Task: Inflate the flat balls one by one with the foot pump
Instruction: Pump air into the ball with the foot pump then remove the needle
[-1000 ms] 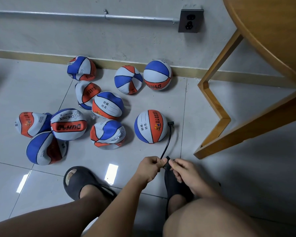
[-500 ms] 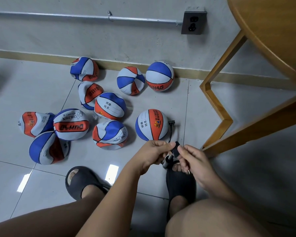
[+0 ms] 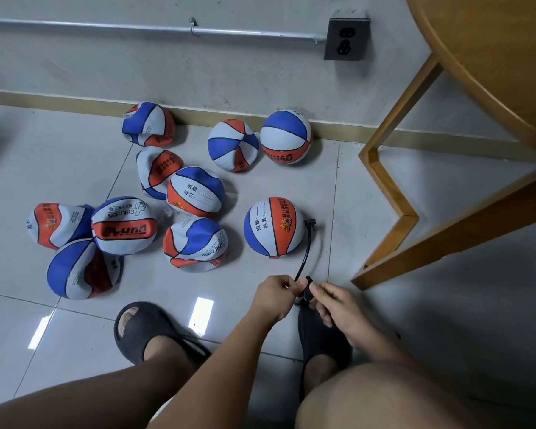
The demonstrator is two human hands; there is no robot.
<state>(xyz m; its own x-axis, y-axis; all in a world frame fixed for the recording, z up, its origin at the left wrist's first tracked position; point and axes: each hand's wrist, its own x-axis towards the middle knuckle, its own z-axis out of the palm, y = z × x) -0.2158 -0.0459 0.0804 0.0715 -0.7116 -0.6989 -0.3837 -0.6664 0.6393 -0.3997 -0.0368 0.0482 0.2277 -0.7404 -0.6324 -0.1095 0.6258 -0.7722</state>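
Balls point(image 3: 124, 226), flat, lie heaped on the floor point(image 3: 75, 150) at left. Right of them a round ball point(image 3: 274, 227) stands apart, the hose point(image 3: 305, 252) touching its right side. The left hand point(image 3: 276, 297) has its grip pinched on the hose's near end; the right hand point(image 3: 338, 308) grip pinches a black fitting point(image 3: 307, 289) beside it.
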